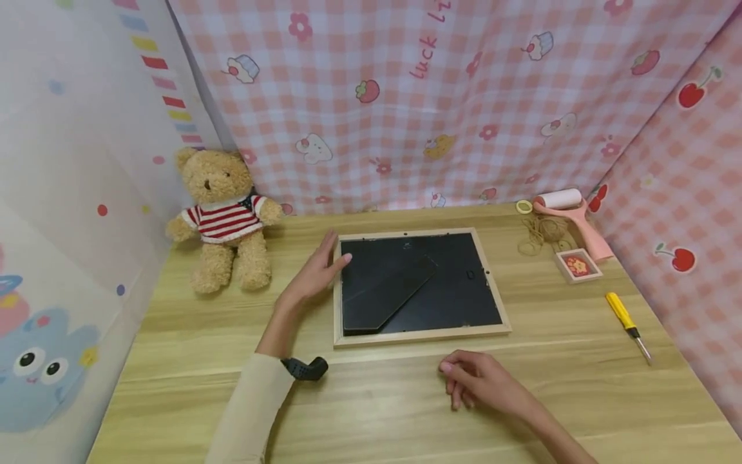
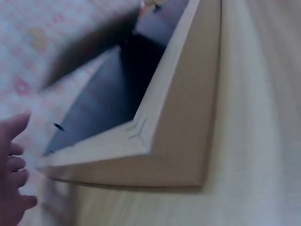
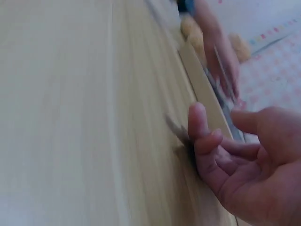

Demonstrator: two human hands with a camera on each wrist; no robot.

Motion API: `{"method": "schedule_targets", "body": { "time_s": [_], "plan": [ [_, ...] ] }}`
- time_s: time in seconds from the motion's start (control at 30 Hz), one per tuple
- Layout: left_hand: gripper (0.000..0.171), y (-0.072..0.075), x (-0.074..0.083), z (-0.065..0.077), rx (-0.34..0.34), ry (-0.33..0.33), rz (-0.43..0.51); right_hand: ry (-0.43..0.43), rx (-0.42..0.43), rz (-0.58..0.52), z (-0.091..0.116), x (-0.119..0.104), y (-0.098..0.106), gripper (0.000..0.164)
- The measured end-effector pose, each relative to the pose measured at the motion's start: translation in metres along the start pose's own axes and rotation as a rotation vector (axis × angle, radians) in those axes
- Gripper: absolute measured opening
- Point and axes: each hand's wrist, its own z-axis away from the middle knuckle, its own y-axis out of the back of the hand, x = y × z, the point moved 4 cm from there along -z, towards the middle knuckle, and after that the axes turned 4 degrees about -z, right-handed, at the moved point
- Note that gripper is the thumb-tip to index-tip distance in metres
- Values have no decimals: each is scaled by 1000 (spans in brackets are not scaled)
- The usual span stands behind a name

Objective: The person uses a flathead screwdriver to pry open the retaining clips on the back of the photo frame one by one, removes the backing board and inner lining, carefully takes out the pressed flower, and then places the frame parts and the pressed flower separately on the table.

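Observation:
A picture frame (image 1: 417,283) with a pale wooden rim lies back side up on the table. Its black easel stand (image 1: 390,298) runs diagonally across the backing; in the left wrist view this stand (image 2: 94,47) tilts up from the back. Beside the frame's left edge is my left hand (image 1: 313,274), fingers extended and thumb at the rim; whether it touches cannot be told. In the left wrist view that hand (image 2: 14,174) appears apart from the frame. My right hand (image 1: 484,383) hovers in front of the frame, fingers loosely curled, with nothing visible in it.
A teddy bear (image 1: 226,219) sits at the back left. At the right are a pink lint roller (image 1: 585,225), twine (image 1: 545,232), a roll of tape (image 1: 524,206), a small framed box (image 1: 578,265) and a yellow-handled screwdriver (image 1: 626,322). Patterned curtains (image 1: 406,116) enclose the table.

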Motion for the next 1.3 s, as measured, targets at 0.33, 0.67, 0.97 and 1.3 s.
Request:
{"method": "schedule_targets", "body": {
  "time_s": [0.33,0.67,0.97,1.3],
  "plan": [
    [52,5,14,-5,213,23,-68,-3,96,-177,-18,9,1,36],
    [39,2,-29,38,314,-84,-204,-76,104,-55,-16,4,38,37],
    [37,-14,-34,83,286,-55,-384,-112,87,60,-24,1,58,37],
    [35,-41,-8,103,246,-128,-473,-99,107,224,-38,-7,80,37]
  ]
}}
